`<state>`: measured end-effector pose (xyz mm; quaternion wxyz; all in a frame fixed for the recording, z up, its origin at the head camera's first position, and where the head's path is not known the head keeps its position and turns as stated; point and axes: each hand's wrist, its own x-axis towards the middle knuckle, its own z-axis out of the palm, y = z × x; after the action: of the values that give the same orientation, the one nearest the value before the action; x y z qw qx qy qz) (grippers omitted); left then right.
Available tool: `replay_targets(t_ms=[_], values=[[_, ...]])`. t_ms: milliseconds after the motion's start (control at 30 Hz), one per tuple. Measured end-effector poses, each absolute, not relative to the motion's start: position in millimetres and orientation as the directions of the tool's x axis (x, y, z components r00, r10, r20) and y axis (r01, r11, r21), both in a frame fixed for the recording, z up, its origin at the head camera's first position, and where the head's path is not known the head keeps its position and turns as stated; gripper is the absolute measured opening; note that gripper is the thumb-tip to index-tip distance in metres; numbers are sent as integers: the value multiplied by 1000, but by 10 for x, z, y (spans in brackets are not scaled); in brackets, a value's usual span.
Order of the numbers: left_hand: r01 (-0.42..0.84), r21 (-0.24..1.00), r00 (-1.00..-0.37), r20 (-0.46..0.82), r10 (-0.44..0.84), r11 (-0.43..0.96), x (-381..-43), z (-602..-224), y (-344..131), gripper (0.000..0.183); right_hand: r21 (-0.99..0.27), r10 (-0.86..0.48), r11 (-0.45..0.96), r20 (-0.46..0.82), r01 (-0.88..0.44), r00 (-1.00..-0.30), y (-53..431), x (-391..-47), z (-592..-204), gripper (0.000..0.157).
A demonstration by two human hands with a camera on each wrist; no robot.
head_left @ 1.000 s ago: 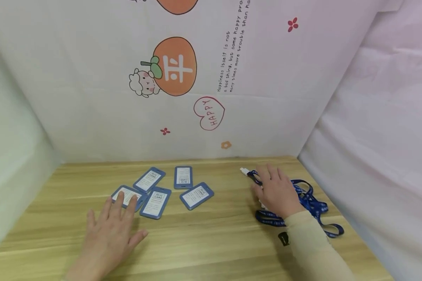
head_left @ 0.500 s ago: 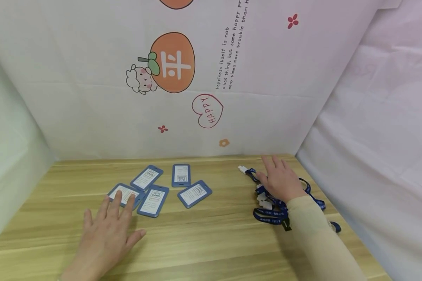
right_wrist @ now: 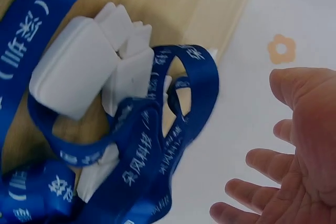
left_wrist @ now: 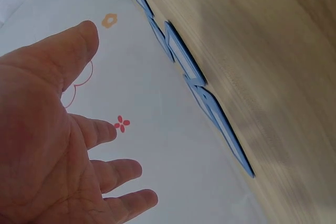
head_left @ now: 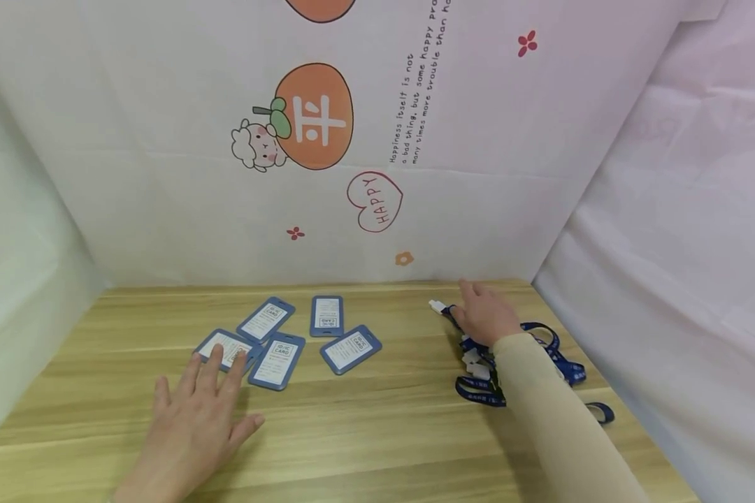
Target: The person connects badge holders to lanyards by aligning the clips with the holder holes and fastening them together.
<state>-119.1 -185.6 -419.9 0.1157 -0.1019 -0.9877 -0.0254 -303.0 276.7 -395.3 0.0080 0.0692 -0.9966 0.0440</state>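
Note:
My left hand [head_left: 191,419], fingers spread, hovers at the near side of several blue card holders [head_left: 277,361] with white inserts. Its fingertips overlap the leftmost card holder [head_left: 217,344] in the head view, while the left wrist view shows the palm [left_wrist: 42,145] apart from the table, holding nothing. My right hand [head_left: 489,314] is over the far part of a heap of dark blue lanyards [head_left: 569,367]. In the right wrist view its fingers are extended and apart from the lanyard straps [right_wrist: 147,150] and white plastic clips [right_wrist: 76,66]. Hand and sleeve hide part of the heap.
A wooden tabletop [head_left: 365,447] lies under everything. White printed cloth [head_left: 182,209] rises at the back edge, with more cloth [head_left: 698,244] along the right side. One white clip end [head_left: 438,307] sticks out left of the lanyard heap.
My right hand has drawn farther back over the lanyards, uncovering white clips at the heap's near left. The black buckle there has shifted toward the heap. My left hand and the card holders stay put.

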Motion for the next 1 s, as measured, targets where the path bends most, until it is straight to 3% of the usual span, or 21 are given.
replay_targets(t_ms=[467,700,1000], values=[[191,18,-963,198,184,981,-1175,-4230,-1872,89,-91,-62,995,-116,-52,-991,2576,-3269,-4125,57],[188,18,-962,204,181,982,-1166,-4248,-1876,90,-99,-30,995,-154,-15,-988,2520,-3377,-4133,34],[190,23,-958,222,180,982,-1158,-4266,-1878,90,-80,-16,997,-159,-3,-987,2558,-3428,-4256,38]])
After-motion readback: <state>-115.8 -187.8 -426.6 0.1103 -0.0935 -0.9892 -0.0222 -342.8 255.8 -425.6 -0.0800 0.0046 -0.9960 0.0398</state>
